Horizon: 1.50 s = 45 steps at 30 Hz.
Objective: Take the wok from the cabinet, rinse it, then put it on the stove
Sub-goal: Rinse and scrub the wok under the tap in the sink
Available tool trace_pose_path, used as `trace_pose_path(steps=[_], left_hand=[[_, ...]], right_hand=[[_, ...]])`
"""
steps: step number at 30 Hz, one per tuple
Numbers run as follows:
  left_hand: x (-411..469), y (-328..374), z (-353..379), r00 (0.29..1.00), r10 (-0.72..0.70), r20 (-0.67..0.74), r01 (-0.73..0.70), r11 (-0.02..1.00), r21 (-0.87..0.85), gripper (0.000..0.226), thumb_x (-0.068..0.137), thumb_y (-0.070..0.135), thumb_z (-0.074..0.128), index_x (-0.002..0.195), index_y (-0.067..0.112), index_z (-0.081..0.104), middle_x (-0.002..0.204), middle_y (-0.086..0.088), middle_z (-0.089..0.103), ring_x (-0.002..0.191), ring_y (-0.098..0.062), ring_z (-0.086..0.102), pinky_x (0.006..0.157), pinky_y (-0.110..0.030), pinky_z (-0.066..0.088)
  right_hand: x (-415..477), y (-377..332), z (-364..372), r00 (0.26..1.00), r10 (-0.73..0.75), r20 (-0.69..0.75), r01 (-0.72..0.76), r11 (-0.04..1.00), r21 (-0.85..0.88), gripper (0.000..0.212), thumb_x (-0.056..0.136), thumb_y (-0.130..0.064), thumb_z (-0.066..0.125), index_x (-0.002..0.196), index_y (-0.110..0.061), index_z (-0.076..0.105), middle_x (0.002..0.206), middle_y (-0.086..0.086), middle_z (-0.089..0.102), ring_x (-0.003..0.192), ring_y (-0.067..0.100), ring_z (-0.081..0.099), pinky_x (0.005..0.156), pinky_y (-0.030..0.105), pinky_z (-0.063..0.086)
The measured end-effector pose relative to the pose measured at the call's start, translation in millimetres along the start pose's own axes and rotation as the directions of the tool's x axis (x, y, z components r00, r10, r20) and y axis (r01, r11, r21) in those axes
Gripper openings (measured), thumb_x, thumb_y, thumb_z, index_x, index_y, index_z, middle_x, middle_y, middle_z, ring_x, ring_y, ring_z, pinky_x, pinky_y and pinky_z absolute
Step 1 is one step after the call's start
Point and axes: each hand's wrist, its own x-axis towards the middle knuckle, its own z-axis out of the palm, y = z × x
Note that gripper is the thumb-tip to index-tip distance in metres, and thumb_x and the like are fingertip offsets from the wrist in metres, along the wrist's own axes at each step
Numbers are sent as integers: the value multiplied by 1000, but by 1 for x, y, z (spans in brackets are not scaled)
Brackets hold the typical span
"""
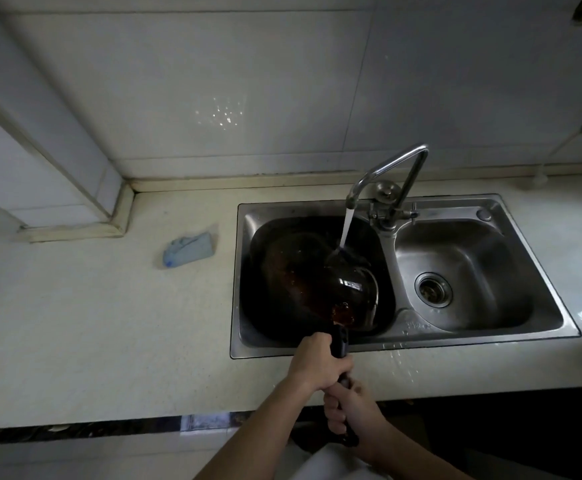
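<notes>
Nearest, the right hand (350, 415) is curled round the butt of the wok's black handle (340, 342), and the left hand (319, 362) grips it just ahead, toward twelve o'clock. Together they hold the wok (296, 282) in the left basin of the steel double sink (490, 199), where its bowl fills most of that basin. Water (346, 226) from the faucet (388, 169) falls onto its far right side. So the wok is out of the cabinet and the rinse is under way. Closing the tap, draining and carrying it to the stove are left, and no stove is in view. At three o'clock of the wok lies the right basin's drain (433, 289). At ten o'clock a blue cloth (187, 249) lies on the counter (92, 323), well apart. The spout arching over the wok may hinder lifting it out
</notes>
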Motion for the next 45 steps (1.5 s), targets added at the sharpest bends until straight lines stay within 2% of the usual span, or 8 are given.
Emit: trace_pose_path(steps=[4,10,16,23,34,39,42,45], left_hand=[[-3,-2,-3,998,62,-17,-61,995,74,29,73,42,73,62,25,52,56,6,57,45,-3,49,38,-14,31],[4,10,-9,998,58,-14,-57,995,84,27,70,42,74,63,22,56,57,5,60,49,-7,53,42,-21,36],[12,14,-16,997,0,81,18,976,-218,32,80,40,74,93,10,72,82,0,79,80,-16,76,82,-39,61],[7,16,-11,989,-55,135,119,840,-529,34,79,45,70,88,13,77,86,1,79,85,-11,74,80,-30,56],[14,40,-4,949,-139,282,315,451,-835,20,89,18,64,80,4,75,66,-7,69,59,-13,67,50,-21,50],[28,49,-20,917,-217,335,398,428,-811,25,89,29,71,99,6,72,96,-12,74,92,-25,68,79,-35,56],[31,50,-22,903,-268,337,419,372,-828,21,92,27,67,97,7,72,92,-5,78,81,-21,70,75,-33,56],[28,47,-25,891,-242,385,445,292,-847,18,91,25,63,78,13,67,88,-3,77,73,-20,70,69,-30,54]], right_hand=[[-2,5,7,1000,-21,13,21,999,27,17,95,-1,55,83,-9,45,53,5,45,37,12,36,34,21,31],[-10,-8,10,999,-32,15,31,997,64,21,98,2,48,81,-10,45,53,3,44,36,10,34,31,20,29],[-12,-32,9,991,-131,-15,129,987,-93,9,89,-2,58,87,-9,52,55,-1,47,41,9,38,34,22,32],[-20,-57,9,987,-139,-80,105,938,-331,9,83,-6,60,92,-5,58,51,1,53,40,12,46,38,23,38],[-32,-112,19,945,-317,-85,-2,252,-968,30,97,-15,42,117,1,58,67,2,53,40,13,54,32,20,39],[-33,-117,32,917,-396,-54,-2,130,-992,33,100,-12,41,124,5,55,80,9,54,61,22,54,50,26,44],[-34,-114,34,959,-274,-74,39,385,-922,28,101,-17,42,121,-5,57,92,14,59,64,23,58,51,29,51],[-37,-115,26,1000,-1,-29,-4,987,-160,13,93,-11,55,90,-2,63,71,11,56,48,17,53,43,26,49]])
